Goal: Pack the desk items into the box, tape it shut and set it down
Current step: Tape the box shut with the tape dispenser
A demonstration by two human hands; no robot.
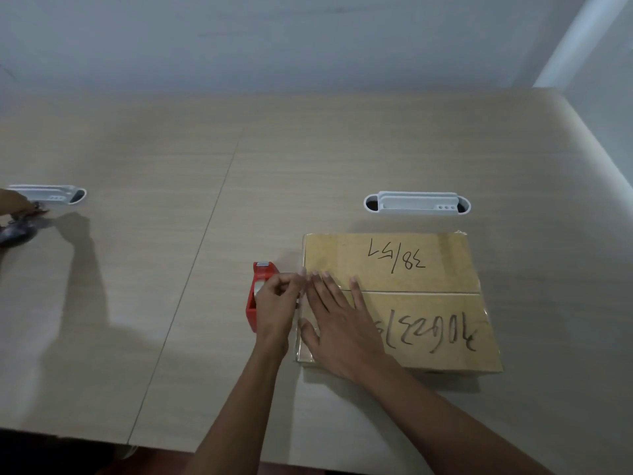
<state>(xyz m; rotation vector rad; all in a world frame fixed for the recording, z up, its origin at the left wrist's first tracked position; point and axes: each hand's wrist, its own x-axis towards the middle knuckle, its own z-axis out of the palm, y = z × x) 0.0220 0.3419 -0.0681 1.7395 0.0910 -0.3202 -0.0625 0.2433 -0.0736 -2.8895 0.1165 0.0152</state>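
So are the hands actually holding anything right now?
The left hand seems to pinch clear tape beside the red tape dispenser; the right hand lies flat on the closed cardboard box.

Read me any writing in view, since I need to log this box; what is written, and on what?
"38/57", handwritten upside down to the camera: far flap of the cardboard box.
Near flap: roughly "40622/6", upside down, partly hidden by the right hand; uncertain.
Red tape dispenser: no readable text.

two white cable grommets [417, 203] [51, 194] in the desk [171, 234]; perhaps another person's hand [17, 204] far left.
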